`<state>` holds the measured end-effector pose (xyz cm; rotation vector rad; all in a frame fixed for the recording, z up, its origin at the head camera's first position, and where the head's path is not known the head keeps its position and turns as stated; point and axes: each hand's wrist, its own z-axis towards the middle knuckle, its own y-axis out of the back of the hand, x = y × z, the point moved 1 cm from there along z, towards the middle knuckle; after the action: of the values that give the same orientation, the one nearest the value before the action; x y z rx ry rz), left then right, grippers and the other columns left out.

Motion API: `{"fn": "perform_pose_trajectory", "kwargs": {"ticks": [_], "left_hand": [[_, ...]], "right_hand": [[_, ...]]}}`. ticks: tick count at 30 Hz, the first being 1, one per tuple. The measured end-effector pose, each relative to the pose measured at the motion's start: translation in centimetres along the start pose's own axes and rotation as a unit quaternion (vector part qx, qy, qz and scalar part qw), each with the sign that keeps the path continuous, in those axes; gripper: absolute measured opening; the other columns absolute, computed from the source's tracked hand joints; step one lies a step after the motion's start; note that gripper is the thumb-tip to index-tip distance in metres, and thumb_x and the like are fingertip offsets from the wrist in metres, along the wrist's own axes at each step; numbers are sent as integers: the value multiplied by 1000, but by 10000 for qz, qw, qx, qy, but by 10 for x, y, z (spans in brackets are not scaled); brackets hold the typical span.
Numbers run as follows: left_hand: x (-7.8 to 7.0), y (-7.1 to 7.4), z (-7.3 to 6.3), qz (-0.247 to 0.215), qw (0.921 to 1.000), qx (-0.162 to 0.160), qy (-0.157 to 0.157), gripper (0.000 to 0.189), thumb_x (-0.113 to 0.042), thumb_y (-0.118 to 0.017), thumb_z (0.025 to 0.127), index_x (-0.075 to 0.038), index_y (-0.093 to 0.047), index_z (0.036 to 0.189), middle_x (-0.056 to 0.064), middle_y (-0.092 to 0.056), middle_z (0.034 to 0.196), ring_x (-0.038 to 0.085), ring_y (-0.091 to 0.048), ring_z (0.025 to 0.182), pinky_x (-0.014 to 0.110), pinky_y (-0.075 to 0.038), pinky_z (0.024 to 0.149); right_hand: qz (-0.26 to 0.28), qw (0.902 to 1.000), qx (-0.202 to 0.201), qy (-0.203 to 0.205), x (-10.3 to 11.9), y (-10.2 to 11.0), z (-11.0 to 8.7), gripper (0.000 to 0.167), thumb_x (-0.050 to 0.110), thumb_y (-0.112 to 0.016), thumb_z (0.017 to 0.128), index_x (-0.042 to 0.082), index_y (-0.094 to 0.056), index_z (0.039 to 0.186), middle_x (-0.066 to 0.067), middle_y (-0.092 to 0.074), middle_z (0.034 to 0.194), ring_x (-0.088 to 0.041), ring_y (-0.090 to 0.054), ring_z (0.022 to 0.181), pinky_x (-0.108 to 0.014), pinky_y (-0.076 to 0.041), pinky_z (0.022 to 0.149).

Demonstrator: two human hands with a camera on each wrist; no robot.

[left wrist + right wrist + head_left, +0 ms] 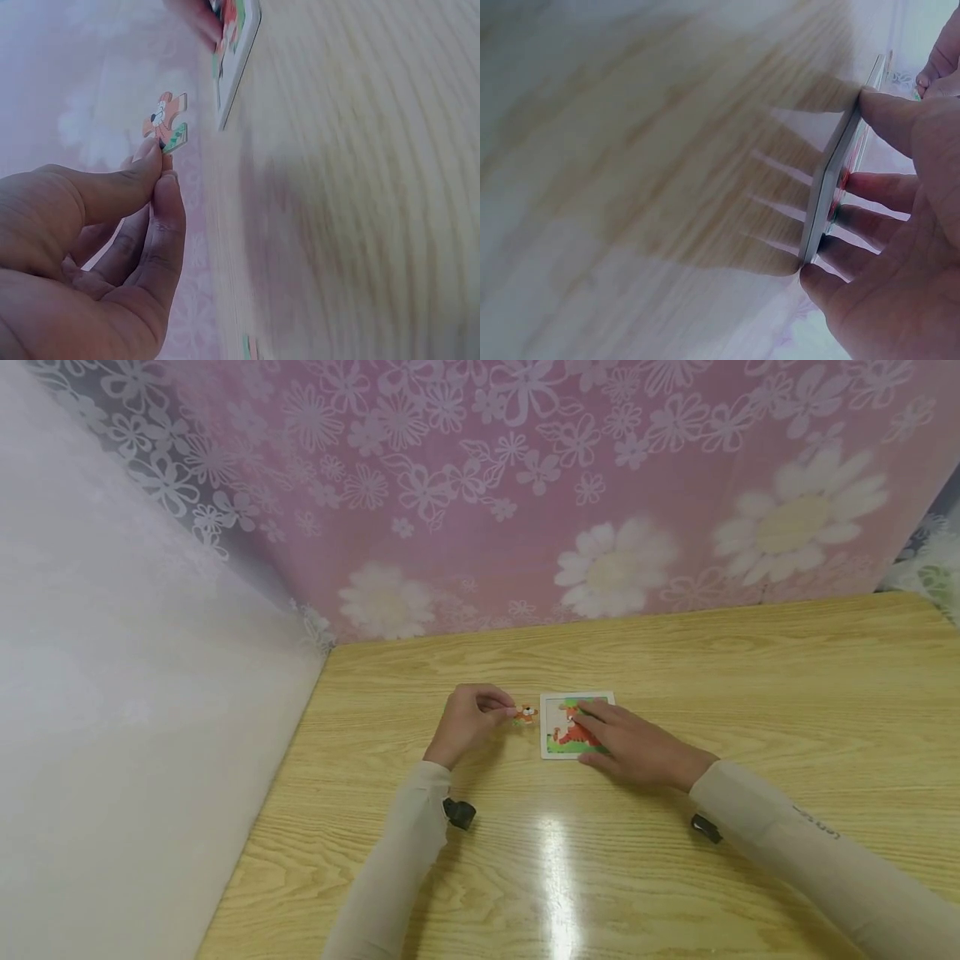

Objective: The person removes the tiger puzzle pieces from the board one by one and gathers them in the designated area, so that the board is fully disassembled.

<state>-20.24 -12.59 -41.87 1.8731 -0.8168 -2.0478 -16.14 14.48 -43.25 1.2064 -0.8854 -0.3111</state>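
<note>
My left hand (474, 714) pinches a jigsaw puzzle piece (527, 713) between thumb and fingertips, just left of the puzzle tray. In the left wrist view the piece (166, 120) shows an orange animal face and a green corner, held up off the table. The white-framed puzzle tray (543, 727) lies flat, with a red-orange striped animal on green grass in it. Across its right part my right hand (633, 743) rests with spread fingers, covering some of the picture. The right wrist view has the thumb (889, 112) at the tray's edge and other fingertips on its face.
The wood-grain table (787, 693) extends to both sides. A pink flowered curtain (465, 527) hangs behind it, and a white surface (150, 693) borders the left side. A small green and pink object (250, 347) shows at the bottom of the left wrist view.
</note>
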Motion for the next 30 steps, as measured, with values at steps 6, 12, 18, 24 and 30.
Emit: {"fn": "perform_pose_trajectory", "kwargs": {"ticks": [6,12,18,24,30], "left_hand": [[11,16,-4,-102,9996,-160,203,5,-15,-80,89,-11,-77,90,2,-73,86,25,-70,81,35,-56,71],[24,32,-11,-176,9984,-265,476,5,-14,-79,90,-11,-78,93,2,-74,89,27,-70,83,36,-55,70],[36,49,-19,-118,9970,-346,686,5,-13,-78,91,-10,-78,94,3,-75,91,26,-70,85,39,-56,73],[46,64,-28,-239,9946,-392,929,7,-13,-78,91,-9,-78,98,6,-75,95,26,-70,88,42,-58,78],[55,75,-35,-318,9938,-436,970,11,-11,-77,92,-6,-78,101,10,-74,99,28,-69,90,41,-59,78]], "right_hand": [[-34,10000,29,-23,0,1,0,63,27,-65,102,-11,-42,147,-29,-37,154,-48,-36,141,-61,-30,113],[-52,10000,-6,-1,-1,-1,1,65,27,-66,101,-11,-42,147,-29,-37,153,-47,-37,140,-61,-31,113],[-26,10000,-8,21,0,0,0,64,26,-66,101,-11,-42,147,-29,-37,154,-47,-36,141,-61,-30,113],[25,10000,63,-7,1,2,-1,63,26,-65,102,-11,-42,147,-29,-36,154,-47,-35,141,-61,-29,113],[10,10000,67,-24,1,1,-1,64,26,-65,102,-12,-41,147,-29,-36,154,-47,-35,142,-61,-30,113]]}}
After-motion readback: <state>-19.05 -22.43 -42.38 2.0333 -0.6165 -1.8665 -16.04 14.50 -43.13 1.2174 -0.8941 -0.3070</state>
